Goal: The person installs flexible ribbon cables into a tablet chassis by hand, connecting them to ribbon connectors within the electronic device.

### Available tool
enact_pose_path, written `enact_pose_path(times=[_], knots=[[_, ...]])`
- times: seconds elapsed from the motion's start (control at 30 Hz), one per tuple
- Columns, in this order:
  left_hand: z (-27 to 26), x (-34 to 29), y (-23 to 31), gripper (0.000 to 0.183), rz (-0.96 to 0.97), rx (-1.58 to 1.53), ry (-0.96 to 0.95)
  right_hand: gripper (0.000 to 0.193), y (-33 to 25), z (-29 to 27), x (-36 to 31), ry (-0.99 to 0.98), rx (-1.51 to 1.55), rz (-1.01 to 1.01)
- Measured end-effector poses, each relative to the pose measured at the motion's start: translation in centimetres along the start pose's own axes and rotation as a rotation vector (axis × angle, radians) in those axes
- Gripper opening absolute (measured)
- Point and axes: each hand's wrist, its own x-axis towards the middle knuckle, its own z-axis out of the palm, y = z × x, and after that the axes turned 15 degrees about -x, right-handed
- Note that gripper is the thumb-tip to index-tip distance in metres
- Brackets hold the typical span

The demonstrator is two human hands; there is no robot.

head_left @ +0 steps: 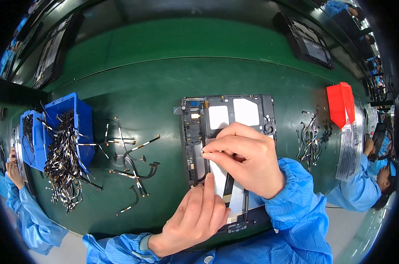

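An opened tablet-like device (265, 103) lies in front of me, its black frame holding white pads and small circuit parts. My right hand (250, 158) is over its middle, thumb and index finger pinched together at the strip along the left part. Whatever is in that pinch is too small to make out. My left hand (193, 215) rests on the lower left of the device, index finger stretched out and its tip pressing down just below the pinch. The left thumb is hidden. A flat black ribbon cable (229, 187) runs between the hands.
Blue bins (82, 110) at the left overflow with short cables (65, 163). Loose cables (131, 165) lie between bins and device. At the right are more cables (310, 141), a red bin (340, 103) and stacked clear trays (351, 154). Similar devices (311, 44) stand farther back. People sit at both sides.
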Motion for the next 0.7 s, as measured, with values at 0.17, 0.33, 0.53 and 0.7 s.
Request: enact_pose_path(times=[0.17,0.33,0.53,0.7], knots=[[0.12,0.09,0.01,0.036,0.007,-0.002,0.003,0.009,0.16,0.09,-0.08,0.011,-0.007,-0.003],[0.03,0.06,-0.01,0.035,0.004,-0.007,-0.012,0.007,0.09,0.23,-0.1,0.026,0.001,0.006],[0.21,-0.02,0.06,0.034,-0.004,0.004,0.008,0.028,0.1,0.26,0.17,0.05,-0.022,-0.02],[0.28,-0.02,0.06,0.034,-0.009,-0.022,-0.001,0.046,-0.08,0.8,0.49,0.11,0.002,0.097]])
